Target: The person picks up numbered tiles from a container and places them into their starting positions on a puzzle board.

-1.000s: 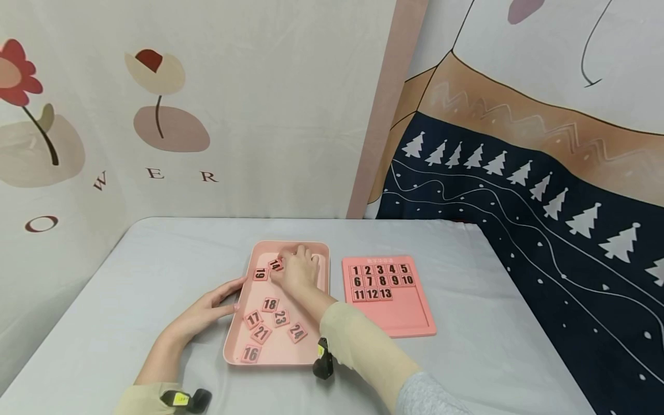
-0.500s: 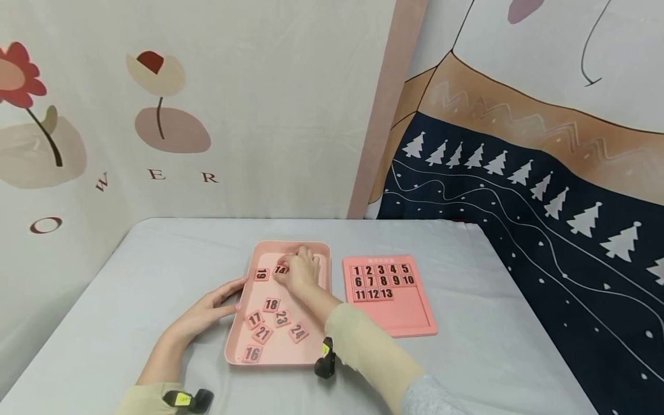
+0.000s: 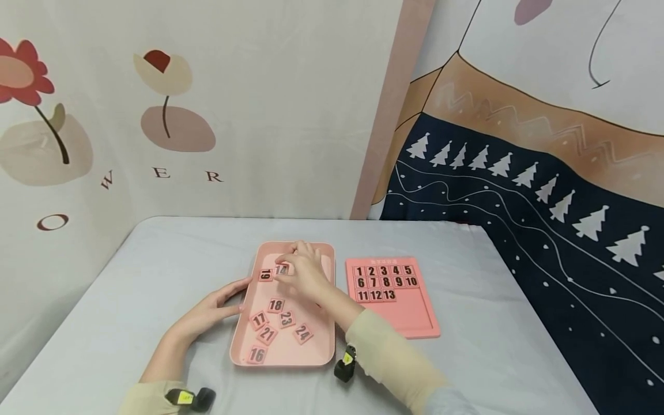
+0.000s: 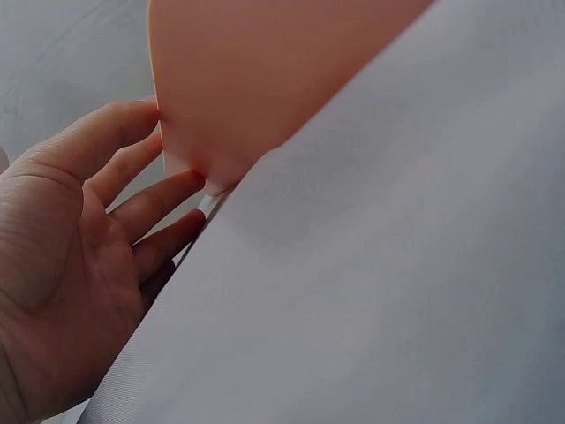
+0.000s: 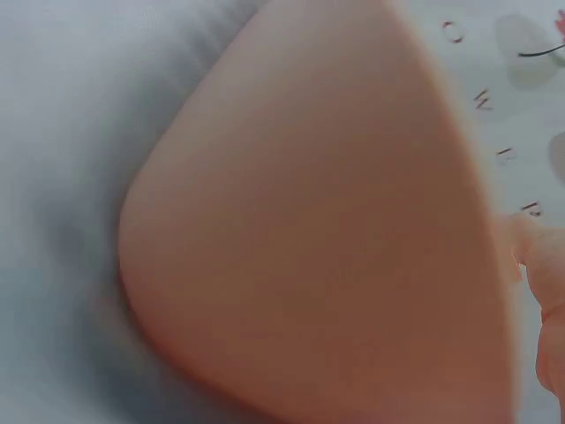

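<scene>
A pink tray (image 3: 317,346) holds several loose pink number tiles. Inside its far end, the thumb and index finger of my right hand (image 3: 308,276) pinch the 14 tile (image 3: 282,269), whose face is partly covered. Just left of it lies the 19 tile (image 3: 266,275), turned sideways. My left hand (image 3: 211,308) rests at the tray's left side with relaxed fingers; in the left wrist view its fingertips (image 4: 187,181) touch the tray's outer wall (image 4: 247,71). The right wrist view is mostly filled by the tray's blurred outer wall (image 5: 309,230), with part of the right hand (image 5: 549,309) at the edge.
Right of the tray lies a pink number board (image 3: 399,320) with tiles 1 to 13 set in rows. Nearer in the tray are tiles such as the 18 (image 3: 276,305), the 24 (image 3: 302,334) and the 16 (image 3: 256,354). A white cloth (image 3: 482,323) covers the table.
The 14 tile has turned from tilted to nearly level between the right fingers. My right forearm has swung to the right. The left hand keeps its place at the tray.
</scene>
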Motion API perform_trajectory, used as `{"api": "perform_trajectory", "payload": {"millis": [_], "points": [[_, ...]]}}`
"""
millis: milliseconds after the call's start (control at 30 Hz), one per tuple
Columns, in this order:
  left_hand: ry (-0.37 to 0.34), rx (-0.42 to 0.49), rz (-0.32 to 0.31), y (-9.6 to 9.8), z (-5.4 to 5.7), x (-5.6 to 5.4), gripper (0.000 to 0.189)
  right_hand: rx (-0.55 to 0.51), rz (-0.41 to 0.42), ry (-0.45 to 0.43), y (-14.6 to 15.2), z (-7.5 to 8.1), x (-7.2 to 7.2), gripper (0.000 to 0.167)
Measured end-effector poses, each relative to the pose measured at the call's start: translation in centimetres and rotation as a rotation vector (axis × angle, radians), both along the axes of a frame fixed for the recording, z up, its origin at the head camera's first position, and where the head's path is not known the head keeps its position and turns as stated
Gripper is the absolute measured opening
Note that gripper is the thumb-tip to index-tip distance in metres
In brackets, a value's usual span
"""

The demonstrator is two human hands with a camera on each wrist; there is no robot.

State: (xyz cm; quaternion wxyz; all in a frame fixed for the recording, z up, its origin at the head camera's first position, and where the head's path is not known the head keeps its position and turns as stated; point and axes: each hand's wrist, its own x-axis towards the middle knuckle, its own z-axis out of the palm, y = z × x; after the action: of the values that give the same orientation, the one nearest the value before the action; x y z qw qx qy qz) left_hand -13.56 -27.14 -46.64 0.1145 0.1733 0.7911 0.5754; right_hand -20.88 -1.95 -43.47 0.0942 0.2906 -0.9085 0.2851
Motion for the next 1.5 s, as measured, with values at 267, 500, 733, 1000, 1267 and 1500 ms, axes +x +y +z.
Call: {"api": "perform_trajectory", "payload": {"millis": [267, 500, 733, 1000, 1267, 1500], "points": [[0.021, -0.012, 0.004, 0.0, 0.0, 0.0, 0.060, -0.112, 0.107, 0.042, 3.4, 2.3, 1.0, 0.029], [0.037, -0.023, 0.004, 0.1, 0.0, -0.1, 0.060, -0.153, 0.146, 0.089, 6.9, 3.2, 2.1, 0.029], [0.027, -0.017, 0.002, 0.1, 0.0, -0.2, 0.059, -0.151, 0.150, 0.107, 11.4, 2.9, 3.0, 0.031], [0.024, -0.022, 0.004, 0.1, -0.1, -0.1, 0.060, -0.136, 0.090, 0.084, 16.4, 1.5, 3.8, 0.034], [0.023, -0.026, 0.004, 0.1, 0.1, -0.1, 0.060, -0.098, 0.059, 0.069, 20.7, -0.5, 3.9, 0.034], [0.019, -0.027, 0.006, 0.0, 0.0, -0.1, 0.060, -0.026, 0.013, 0.015, 23.8, -2.2, 3.6, 0.035]]}}
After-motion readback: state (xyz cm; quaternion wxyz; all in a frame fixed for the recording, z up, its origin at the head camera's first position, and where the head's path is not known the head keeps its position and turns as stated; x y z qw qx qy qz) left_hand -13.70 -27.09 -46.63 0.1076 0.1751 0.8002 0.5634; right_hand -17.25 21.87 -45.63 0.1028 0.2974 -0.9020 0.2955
